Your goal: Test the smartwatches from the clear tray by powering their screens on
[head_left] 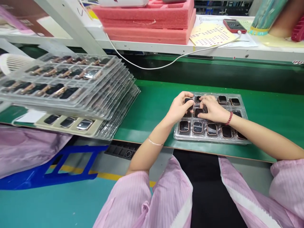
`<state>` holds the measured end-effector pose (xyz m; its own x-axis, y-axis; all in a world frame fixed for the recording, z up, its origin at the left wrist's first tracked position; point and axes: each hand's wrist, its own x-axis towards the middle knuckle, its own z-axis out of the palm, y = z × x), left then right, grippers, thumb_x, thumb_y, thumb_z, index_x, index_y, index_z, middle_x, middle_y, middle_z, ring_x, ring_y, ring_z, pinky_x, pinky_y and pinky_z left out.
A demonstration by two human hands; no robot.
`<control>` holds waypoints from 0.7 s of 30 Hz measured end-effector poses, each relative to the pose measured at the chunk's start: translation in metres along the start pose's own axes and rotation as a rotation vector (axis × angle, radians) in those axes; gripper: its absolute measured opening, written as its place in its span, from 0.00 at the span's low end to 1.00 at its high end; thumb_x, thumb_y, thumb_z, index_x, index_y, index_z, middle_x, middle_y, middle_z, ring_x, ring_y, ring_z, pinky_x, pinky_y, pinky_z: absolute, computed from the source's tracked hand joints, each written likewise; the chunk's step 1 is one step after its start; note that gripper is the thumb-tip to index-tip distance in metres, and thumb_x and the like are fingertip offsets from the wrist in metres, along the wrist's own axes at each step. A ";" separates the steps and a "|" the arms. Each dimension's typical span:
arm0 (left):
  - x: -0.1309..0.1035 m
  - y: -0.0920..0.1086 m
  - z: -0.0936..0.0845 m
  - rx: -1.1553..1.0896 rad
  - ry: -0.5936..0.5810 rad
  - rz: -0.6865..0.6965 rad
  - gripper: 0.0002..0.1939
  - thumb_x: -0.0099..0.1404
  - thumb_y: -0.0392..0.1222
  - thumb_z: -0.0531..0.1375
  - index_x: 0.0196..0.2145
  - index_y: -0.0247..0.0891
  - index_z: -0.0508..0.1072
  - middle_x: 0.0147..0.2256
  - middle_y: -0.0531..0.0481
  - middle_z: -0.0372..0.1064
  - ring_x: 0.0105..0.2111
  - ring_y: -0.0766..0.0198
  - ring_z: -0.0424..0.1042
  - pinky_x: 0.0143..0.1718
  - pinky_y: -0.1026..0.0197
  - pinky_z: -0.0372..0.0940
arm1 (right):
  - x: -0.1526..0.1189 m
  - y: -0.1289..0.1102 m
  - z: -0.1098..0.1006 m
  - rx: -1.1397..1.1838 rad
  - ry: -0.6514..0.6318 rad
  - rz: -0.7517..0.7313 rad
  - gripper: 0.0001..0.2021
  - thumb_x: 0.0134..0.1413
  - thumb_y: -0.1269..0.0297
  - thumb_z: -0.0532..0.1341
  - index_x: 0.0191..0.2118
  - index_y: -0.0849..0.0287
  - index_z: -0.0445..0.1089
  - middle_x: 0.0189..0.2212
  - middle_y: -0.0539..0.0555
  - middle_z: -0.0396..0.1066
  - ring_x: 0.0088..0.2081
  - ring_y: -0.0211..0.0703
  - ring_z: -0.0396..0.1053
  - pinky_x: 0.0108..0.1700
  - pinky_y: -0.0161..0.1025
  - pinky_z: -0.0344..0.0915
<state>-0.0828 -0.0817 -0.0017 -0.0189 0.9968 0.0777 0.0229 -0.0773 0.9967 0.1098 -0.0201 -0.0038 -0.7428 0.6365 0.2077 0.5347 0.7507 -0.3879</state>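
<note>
A clear plastic tray lies on the green bench, with rows of square, dark-screened smartwatches with gold rims in its pockets. Over its left end, my left hand is closed around a smartwatch, thumb and fingers on its edges. My right hand hovers above the middle of the tray, its fingers bent and the thumb apart from the index finger. Beneath its fingertips are a smartwatch in the middle row and another in the back row. Whether those fingertips touch either one is unclear.
Tall stacked clear trays of watches stand on the left. Beneath their overhang is a cream tray with three watches. Pink foam blocks sit on the white shelf; a white cable droops below it. A blue stool is lower left.
</note>
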 end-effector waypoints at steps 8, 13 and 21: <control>0.027 0.002 0.017 -0.252 -0.110 -0.135 0.26 0.56 0.29 0.63 0.52 0.32 0.65 0.37 0.47 0.75 0.22 0.73 0.69 0.20 0.69 0.56 | -0.017 -0.003 -0.013 0.370 0.110 -0.088 0.08 0.58 0.66 0.60 0.31 0.55 0.59 0.31 0.51 0.71 0.34 0.46 0.71 0.51 0.51 0.67; 0.026 -0.003 0.013 -0.314 -0.188 -0.187 0.22 0.59 0.30 0.63 0.52 0.31 0.69 0.37 0.43 0.78 0.20 0.72 0.72 0.18 0.69 0.55 | -0.015 0.022 -0.034 0.905 0.070 0.307 0.20 0.53 0.55 0.68 0.48 0.52 0.64 0.32 0.49 0.69 0.29 0.44 0.71 0.28 0.38 0.69; 0.024 -0.004 0.005 -0.428 -0.347 -0.258 0.26 0.71 0.43 0.59 0.64 0.40 0.65 0.51 0.39 0.75 0.37 0.62 0.81 0.30 0.67 0.70 | -0.021 0.033 -0.051 1.228 -0.114 0.495 0.16 0.49 0.55 0.75 0.41 0.52 0.74 0.33 0.52 0.74 0.23 0.36 0.65 0.23 0.32 0.66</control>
<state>-0.0779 -0.0574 -0.0037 0.3587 0.9273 -0.1070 -0.3445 0.2380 0.9081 0.1636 -0.0001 0.0244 -0.6381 0.7307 -0.2426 0.0931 -0.2395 -0.9664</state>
